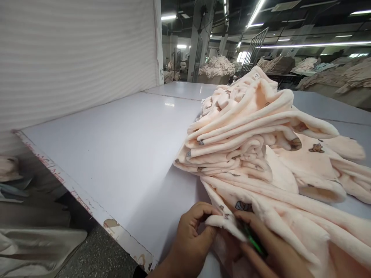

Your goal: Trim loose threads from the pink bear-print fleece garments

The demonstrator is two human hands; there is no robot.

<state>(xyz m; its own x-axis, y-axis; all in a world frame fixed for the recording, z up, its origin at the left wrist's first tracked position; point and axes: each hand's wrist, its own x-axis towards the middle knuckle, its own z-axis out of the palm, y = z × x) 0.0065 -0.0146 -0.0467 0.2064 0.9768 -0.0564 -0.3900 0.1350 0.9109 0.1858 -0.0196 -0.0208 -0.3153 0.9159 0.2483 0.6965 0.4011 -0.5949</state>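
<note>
My left hand [191, 235] pinches the near edge of a pale pink fleece garment [272, 216] printed with small brown bears. It lies at the front of a white table [116, 154]. My right hand [269, 251] is right beside it, holding a thin green tool [252, 239] against the same edge of cloth. Its tip is hidden by the fleece. Behind the garment rises a pile of the same pink fleece pieces [243, 127], loosely folded.
A white corrugated wall [75, 54] stands along the table's left side. The table's worn front edge [87, 204] drops to a dark floor with grey fabric [34, 239] at the lower left. More heaps of pink cloth [217, 65] and metal racks fill the hall behind.
</note>
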